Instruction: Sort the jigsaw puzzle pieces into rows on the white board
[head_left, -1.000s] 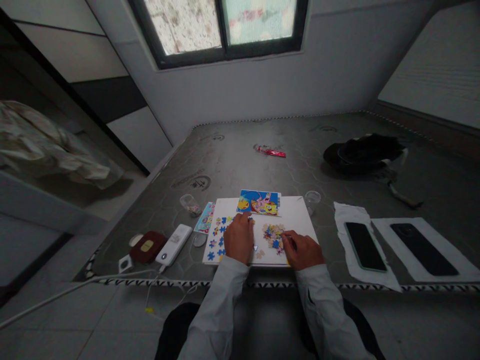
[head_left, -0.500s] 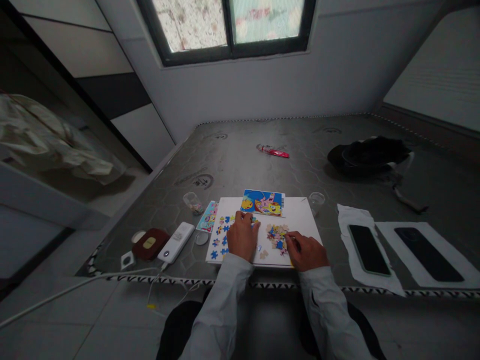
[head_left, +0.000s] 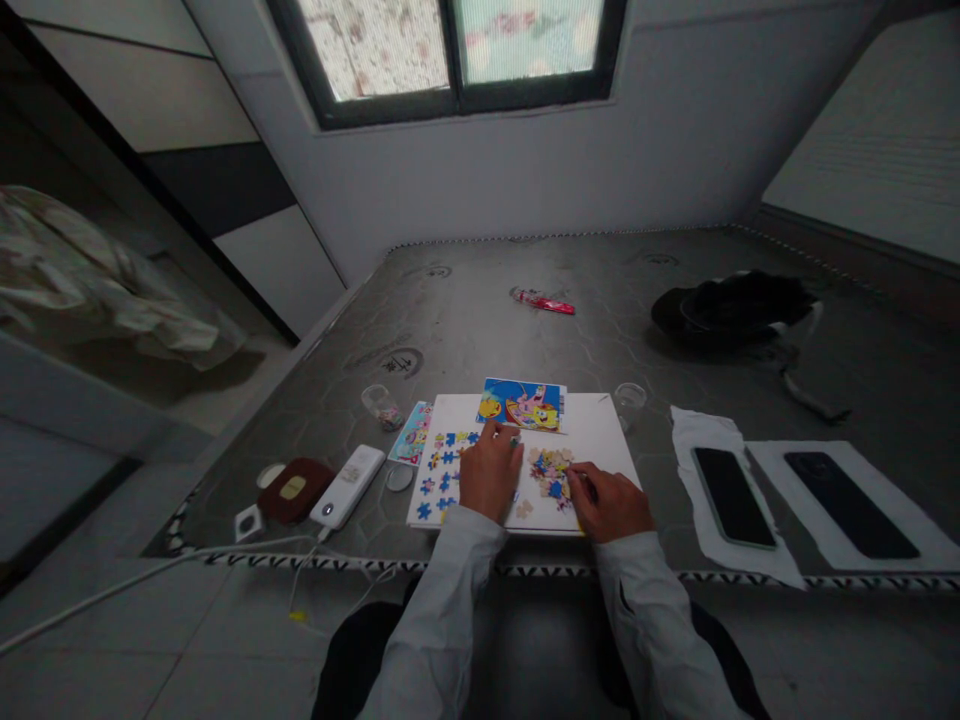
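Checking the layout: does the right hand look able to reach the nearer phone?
Probably yes: the right hand rests on the board, and only bare table lies between it and the phone.

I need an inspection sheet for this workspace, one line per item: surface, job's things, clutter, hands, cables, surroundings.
Surface: grey patterned table, with round marks.
Job's things: white board carrying loose blue puzzle pieces, a mixed pile of pieces and a cartoon reference picture.
Clutter: a phone and a second phone, each on a white cloth; power bank; dark red case; red wrapper; black bundle.
Hands: left hand fingertips on pieces below the picture; right hand at the pile; grip too small to tell.
Cables: white cable leaves the power bank, off the near edge.
Surroundings: window above a pale wall.
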